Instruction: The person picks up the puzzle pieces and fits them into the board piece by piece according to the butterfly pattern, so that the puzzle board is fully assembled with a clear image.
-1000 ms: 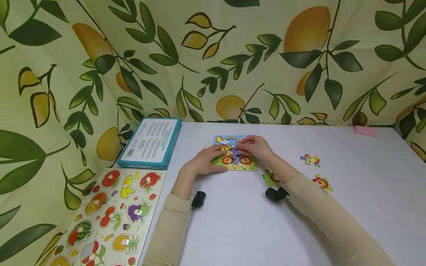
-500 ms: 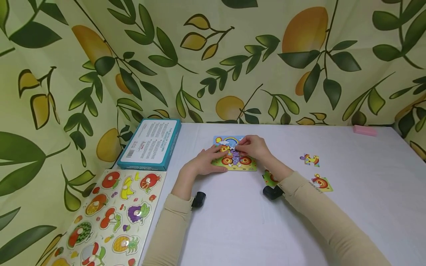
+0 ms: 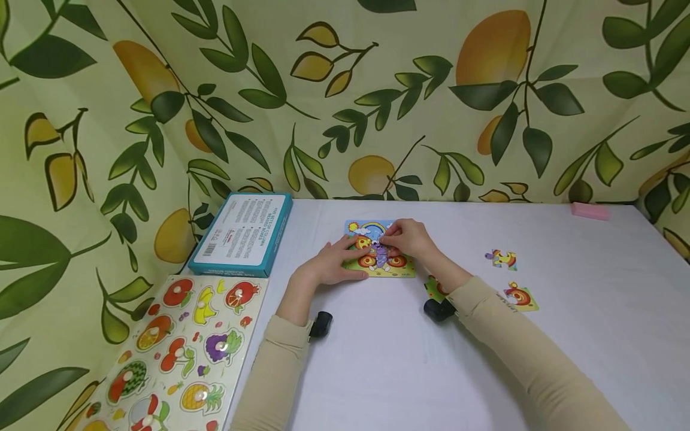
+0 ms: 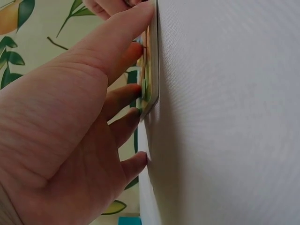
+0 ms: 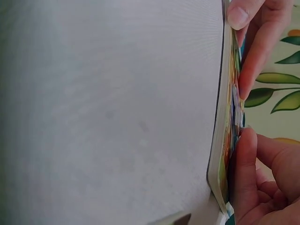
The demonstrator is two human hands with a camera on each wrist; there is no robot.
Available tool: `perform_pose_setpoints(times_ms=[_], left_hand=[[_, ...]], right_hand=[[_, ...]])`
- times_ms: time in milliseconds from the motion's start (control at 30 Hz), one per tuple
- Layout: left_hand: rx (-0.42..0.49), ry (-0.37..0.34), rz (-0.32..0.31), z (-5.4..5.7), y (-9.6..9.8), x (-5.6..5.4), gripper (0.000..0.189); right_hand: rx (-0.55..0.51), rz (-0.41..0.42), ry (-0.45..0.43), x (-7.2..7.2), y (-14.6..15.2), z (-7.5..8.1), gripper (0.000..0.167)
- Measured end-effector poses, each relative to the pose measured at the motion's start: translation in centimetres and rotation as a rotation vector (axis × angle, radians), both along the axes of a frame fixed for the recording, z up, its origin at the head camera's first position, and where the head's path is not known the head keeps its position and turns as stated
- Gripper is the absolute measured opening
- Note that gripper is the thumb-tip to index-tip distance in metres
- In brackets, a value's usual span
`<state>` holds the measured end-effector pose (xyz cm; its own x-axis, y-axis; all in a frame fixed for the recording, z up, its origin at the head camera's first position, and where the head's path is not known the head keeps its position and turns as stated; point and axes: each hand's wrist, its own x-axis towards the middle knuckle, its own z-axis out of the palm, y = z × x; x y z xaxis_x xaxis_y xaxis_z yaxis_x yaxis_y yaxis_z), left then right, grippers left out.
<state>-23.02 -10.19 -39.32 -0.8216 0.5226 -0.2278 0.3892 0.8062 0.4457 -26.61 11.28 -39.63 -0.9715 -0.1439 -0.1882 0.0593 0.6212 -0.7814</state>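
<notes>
A small puzzle board (image 3: 400, 274) with a butterfly, sun and rainbow picture lies flat at the table's middle. On its left side my left hand (image 3: 330, 264) rests with the fingers spread, the fingertips on the picture and the thumb along the near edge. My right hand (image 3: 412, 238) pinches at the top of a purple puzzle piece (image 3: 382, 257) in the picture's centre; its fingers hide part of the board's right side. In the right wrist view, the thumb and fingers of the right hand (image 5: 262, 180) meet low against the board's face.
Two loose puzzle pieces, one with a rainbow bit (image 3: 504, 259) and one orange and green (image 3: 520, 296), lie to the right. Another green piece (image 3: 434, 289) is partly under the right wrist. At left are a fruit peg board (image 3: 185, 335) and a blue box (image 3: 242, 233); a pink block (image 3: 590, 211) sits far right.
The purple piece, which looked tilted, now lies flatter in the picture. My right hand has shifted slightly left and the forearm has lowered a little. The left hand stays put.
</notes>
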Motion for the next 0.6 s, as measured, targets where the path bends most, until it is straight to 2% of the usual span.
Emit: perform_pose_setpoints(times_ms=[600], left_hand=[[-0.012, 0.008, 0.005, -0.03, 0.13, -0.05, 0.065]], right_hand=[[0.063, 0.012, 0.003, -0.34, -0.13, -0.16, 0.023]])
